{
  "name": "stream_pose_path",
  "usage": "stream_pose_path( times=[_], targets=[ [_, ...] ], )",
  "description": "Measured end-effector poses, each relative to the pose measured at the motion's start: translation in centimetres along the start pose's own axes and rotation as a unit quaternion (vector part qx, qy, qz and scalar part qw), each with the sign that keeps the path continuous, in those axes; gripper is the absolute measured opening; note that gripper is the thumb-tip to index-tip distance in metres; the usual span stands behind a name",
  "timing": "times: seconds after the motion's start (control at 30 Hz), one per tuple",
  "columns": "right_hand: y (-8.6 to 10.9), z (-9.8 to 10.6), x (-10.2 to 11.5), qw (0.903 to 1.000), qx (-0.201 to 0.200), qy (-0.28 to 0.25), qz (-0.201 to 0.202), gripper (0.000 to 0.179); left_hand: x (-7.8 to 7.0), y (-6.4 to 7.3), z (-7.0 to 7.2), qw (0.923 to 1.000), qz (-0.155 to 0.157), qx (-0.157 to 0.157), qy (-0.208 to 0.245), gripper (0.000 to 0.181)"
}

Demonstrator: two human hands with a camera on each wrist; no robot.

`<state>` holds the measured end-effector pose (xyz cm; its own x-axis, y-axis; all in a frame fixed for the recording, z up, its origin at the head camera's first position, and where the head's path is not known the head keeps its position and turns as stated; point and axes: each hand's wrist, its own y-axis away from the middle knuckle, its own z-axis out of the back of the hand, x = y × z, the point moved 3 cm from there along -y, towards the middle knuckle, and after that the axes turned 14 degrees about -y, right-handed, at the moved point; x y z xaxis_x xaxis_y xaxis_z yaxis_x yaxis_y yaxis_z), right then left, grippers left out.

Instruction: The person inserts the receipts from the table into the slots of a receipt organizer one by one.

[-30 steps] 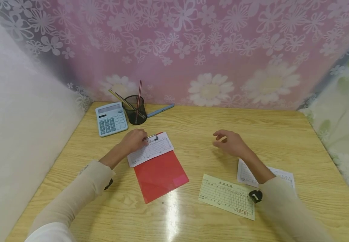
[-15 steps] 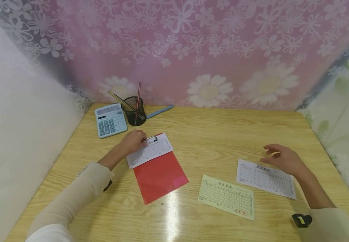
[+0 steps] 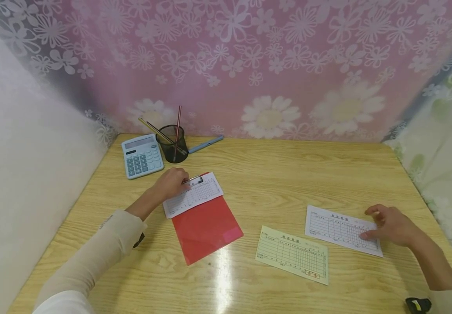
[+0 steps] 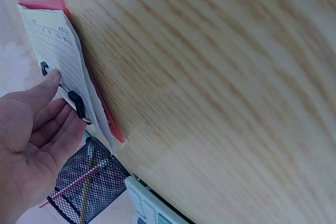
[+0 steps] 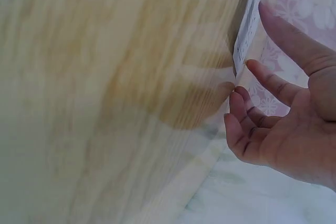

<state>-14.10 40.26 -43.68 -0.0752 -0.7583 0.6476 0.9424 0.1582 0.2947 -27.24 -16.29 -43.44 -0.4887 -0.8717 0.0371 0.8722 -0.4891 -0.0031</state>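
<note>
On the left lies a red clipboard (image 3: 206,231) with white printed slips (image 3: 202,193) under its wire clip (image 3: 196,179). My left hand (image 3: 171,183) holds the clip end; in the left wrist view the thumb (image 4: 48,83) lies over the clip and the other fingers curl at its outer side. My right hand (image 3: 396,226) is at the right end of a loose white slip (image 3: 327,226). Its thumb and index finger are spread around that end without a visible pinch. Nearer the middle lies a yellow printed slip (image 3: 290,257) with a red stamp box.
A light blue calculator (image 3: 143,157), a black mesh pen cup (image 3: 174,146) with pencils and a blue pen (image 3: 206,144) stand or lie at the back left. Flowered cloth (image 3: 269,65) hangs behind the wood-grain table (image 3: 249,174).
My right hand has moved right and toward me, from the table's middle to the white slip's right end. My left hand has stayed at the clipboard's clip.
</note>
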Motion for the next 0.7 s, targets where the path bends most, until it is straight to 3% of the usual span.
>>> stream_pose_path(
  times=[0.33, 0.7],
  targets=[
    [0.00, 0.03, 0.12, 0.9997, -0.010, 0.018, -0.013, 0.052, 0.16, 0.08, -0.19, 1.0000, 0.004, 0.004, 0.004, 0.017],
    [0.19, 0.11, 0.63, 0.9988, -0.011, 0.041, -0.026, 0.047, -0.03, 0.01, -0.04, 1.0000, 0.002, -0.004, 0.008, 0.015]
  ],
)
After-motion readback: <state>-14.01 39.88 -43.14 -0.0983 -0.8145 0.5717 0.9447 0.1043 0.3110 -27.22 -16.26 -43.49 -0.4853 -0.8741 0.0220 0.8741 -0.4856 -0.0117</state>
